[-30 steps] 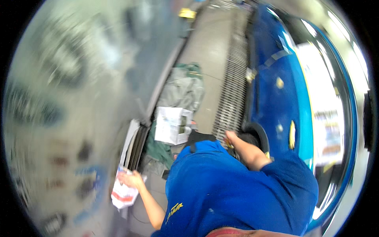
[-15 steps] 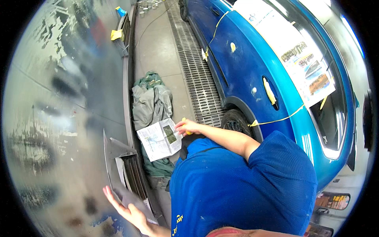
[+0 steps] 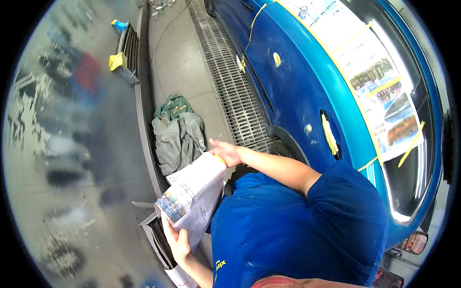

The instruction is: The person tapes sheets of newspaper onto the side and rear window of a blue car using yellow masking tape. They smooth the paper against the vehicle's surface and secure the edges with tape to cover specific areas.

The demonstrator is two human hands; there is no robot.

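Newspaper [image 3: 199, 189] slants long-ways lower left to upper right, left hand [image 3: 179, 244] pinching lower end, right hand [image 3: 229, 153] part-open at upper, grip unclear.

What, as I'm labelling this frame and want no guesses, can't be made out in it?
All in the head view:
- Left hand: some fingers out of sight behind the newspaper or the hand itself.
- Yellow thing by the right hand: mostly covered, kind unclear.
- Wheel: partly hidden by the right forearm.
- Blue car: cut off by the top edge.
- Small containers: too small to tell their contents.
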